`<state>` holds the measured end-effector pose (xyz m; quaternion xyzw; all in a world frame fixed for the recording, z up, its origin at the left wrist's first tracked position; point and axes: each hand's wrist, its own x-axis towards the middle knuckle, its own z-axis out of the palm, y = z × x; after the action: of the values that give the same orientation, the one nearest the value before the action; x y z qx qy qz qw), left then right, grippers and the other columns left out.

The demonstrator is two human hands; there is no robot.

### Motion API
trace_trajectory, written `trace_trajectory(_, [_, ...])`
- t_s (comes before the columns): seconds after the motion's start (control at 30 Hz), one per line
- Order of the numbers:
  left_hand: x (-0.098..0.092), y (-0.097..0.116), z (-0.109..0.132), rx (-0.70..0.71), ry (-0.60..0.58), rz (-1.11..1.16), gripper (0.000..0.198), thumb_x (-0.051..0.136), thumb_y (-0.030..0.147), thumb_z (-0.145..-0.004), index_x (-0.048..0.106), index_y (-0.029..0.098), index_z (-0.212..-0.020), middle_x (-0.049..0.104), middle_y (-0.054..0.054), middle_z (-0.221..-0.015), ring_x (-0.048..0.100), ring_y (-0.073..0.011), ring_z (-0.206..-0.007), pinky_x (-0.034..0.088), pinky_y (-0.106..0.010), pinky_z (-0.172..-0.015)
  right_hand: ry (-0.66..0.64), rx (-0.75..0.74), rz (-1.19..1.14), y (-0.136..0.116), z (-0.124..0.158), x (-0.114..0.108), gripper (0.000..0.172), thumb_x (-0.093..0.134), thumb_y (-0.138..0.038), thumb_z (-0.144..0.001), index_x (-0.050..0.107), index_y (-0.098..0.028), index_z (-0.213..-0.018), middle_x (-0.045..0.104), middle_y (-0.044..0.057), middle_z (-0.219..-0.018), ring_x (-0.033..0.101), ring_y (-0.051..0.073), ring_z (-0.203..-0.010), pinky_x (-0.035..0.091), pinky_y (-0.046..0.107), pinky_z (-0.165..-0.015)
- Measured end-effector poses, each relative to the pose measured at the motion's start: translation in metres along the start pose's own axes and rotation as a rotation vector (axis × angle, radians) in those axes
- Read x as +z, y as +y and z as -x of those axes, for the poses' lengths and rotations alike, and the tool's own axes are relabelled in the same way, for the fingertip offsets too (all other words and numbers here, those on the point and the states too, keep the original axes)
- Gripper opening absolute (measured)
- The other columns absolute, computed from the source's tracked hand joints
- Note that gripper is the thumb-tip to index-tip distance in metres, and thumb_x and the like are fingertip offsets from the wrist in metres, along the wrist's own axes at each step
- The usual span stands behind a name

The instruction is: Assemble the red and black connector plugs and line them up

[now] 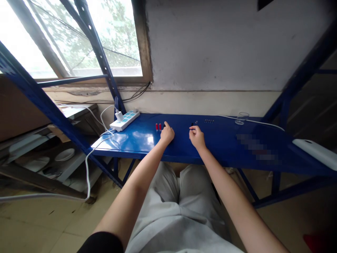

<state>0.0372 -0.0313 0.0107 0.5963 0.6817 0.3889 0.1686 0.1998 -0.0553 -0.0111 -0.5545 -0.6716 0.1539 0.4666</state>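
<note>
Two small red cylinders [158,127] with pale lower ends stand side by side on the blue table [179,151]. Just right of them, my left hand [167,134] is closed, its fingers curled around or against a small black piece [164,125] mostly hidden by them. My right hand [197,137] is closed in a pinch; what lies between its fingertips is too small to make out. A small dark piece [192,124] shows right at those fingertips, and a tiny shiny piece [196,122] lies beyond them. Farther right, several tiny metallic pieces [209,121] form a row.
A white power strip [125,120] with a plugged-in adapter sits at the table's left end. Towards the back right is a clear cup [242,118], near a white cable [259,122]. A white object [316,153] lies at the right edge. Blue metal posts [98,49] frame the table.
</note>
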Motion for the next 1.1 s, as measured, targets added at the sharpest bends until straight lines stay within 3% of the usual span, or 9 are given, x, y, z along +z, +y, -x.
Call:
trace_trajectory(0.23, [0.001,-0.002,-0.001,0.042,0.005,-0.046,0.058,0.047,0.021,-0.080,0.032,0.004,-0.133,0.060,-0.028,-0.105,0.060,-0.0344,-0.098,0.041,-0.040,-0.084,0.026,-0.041,-0.043,0.002,0.000,0.001,0.020,0.036,-0.027,-0.083,0.049,-0.020,-0.097,0.054,-0.002,-0.056,0.048,0.012,-0.047,0.038,0.023,-0.054])
trace_trajectory(0.47, [-0.001,-0.001,-0.003,0.072,-0.104,-0.323,0.042,0.030,0.016,-0.087,0.036,0.009,-0.128,0.061,-0.023,-0.103,0.061,-0.0310,-0.096,0.044,-0.038,-0.077,0.088,-0.116,-0.139,0.006,-0.002,0.004,0.017,0.040,-0.028,-0.080,0.050,-0.020,-0.090,0.050,-0.003,-0.050,0.044,0.012,-0.041,0.035,0.025,-0.048])
trace_trajectory(0.63, [0.002,-0.006,-0.001,0.242,-0.128,-0.351,0.034,0.033,0.007,-0.083,0.046,0.011,-0.114,0.061,-0.020,-0.101,0.062,-0.0275,-0.092,0.044,-0.034,-0.075,0.101,-0.127,-0.147,0.010,-0.003,0.006,0.016,0.041,-0.028,-0.079,0.051,-0.021,-0.090,0.052,-0.003,-0.050,0.045,0.013,-0.041,0.036,0.025,-0.048])
trace_trajectory(0.77, [0.011,-0.008,0.004,0.418,-0.141,-0.118,0.021,0.036,0.015,-0.086,0.052,0.014,-0.099,0.064,-0.013,-0.086,0.062,-0.0223,-0.079,0.044,-0.031,-0.072,0.101,-0.127,-0.141,0.010,-0.004,0.007,0.016,0.041,-0.028,-0.079,0.051,-0.021,-0.090,0.052,-0.003,-0.050,0.047,0.014,-0.043,0.037,0.026,-0.050])
trace_trajectory(0.83, [0.016,-0.010,0.007,0.423,-0.146,0.078,0.017,0.037,0.017,-0.087,0.052,0.016,-0.094,0.063,-0.007,-0.075,0.060,-0.0165,-0.066,0.044,-0.027,-0.065,0.096,-0.130,-0.128,0.010,-0.004,0.006,0.017,0.041,-0.028,-0.080,0.051,-0.020,-0.090,0.053,-0.002,-0.051,0.048,0.014,-0.043,0.038,0.026,-0.051])
trace_trajectory(0.97, [0.020,-0.015,0.011,0.244,-0.201,0.513,0.012,0.038,0.023,-0.088,0.048,0.017,-0.092,0.057,0.002,-0.064,0.044,-0.0057,-0.037,0.036,-0.019,-0.042,0.073,-0.130,-0.099,0.008,-0.003,0.006,0.019,0.041,-0.031,-0.080,0.053,-0.020,-0.091,0.055,-0.001,-0.053,0.050,0.014,-0.045,0.039,0.027,-0.053])
trace_trajectory(1.1, [0.014,-0.015,0.014,0.103,-0.248,0.839,0.014,0.041,0.028,-0.088,0.047,0.016,-0.093,0.058,0.002,-0.067,0.042,-0.0043,-0.031,0.023,-0.017,-0.031,0.035,-0.140,-0.071,0.004,-0.008,0.008,0.019,0.043,-0.035,-0.081,0.054,-0.020,-0.087,0.059,0.002,-0.058,0.054,0.016,-0.052,0.040,0.027,-0.056])
